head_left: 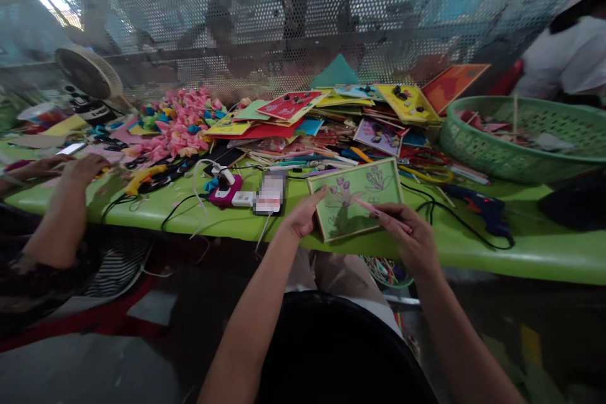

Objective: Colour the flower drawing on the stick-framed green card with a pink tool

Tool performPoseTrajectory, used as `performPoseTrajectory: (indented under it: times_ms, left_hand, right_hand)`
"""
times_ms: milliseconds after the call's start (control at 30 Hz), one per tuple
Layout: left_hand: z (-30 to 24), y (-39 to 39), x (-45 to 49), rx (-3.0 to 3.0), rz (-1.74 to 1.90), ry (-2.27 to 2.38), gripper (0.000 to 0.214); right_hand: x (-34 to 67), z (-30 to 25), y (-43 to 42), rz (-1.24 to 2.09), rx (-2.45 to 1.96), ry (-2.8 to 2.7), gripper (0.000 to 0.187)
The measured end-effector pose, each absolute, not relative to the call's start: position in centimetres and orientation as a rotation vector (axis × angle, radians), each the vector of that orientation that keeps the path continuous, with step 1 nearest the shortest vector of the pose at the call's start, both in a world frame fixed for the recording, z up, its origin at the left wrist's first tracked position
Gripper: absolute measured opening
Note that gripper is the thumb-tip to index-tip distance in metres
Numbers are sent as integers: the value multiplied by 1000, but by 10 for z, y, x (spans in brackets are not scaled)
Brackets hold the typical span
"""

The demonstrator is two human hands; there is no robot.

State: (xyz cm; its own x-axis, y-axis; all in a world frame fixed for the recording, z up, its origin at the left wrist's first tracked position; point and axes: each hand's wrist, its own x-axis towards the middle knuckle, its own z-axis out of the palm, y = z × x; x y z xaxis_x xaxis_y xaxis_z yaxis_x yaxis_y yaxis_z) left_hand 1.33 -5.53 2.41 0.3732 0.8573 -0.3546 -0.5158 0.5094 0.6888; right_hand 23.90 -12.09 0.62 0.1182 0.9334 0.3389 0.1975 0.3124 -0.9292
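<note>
Left hand [305, 211] grips panel [353, 216] at left edge, apparently to steady it; right hand [413, 233] pinches pen [366, 205], tip at drawn flowers [339, 188]. Panel over table [454, 255], presumably for close view. Phone [271, 192] left of panel, glue gun [493, 209] right.

Flowered green panel [354, 216], pink pen [366, 205]; lime table [558, 252]

Black garment [343, 353] across torso, rounded edge; pale beige trousers [348, 278]; slim forearms [258, 293] bare.
</note>
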Motion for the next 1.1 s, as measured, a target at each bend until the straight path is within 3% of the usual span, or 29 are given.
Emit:
performPoseTrajectory:
  times_ms: [1100]
  left_hand:
    - [33, -60, 17, 529, 914, 737, 34]
  right_hand:
    - [205, -7, -121, 613, -1110, -1626, 18]
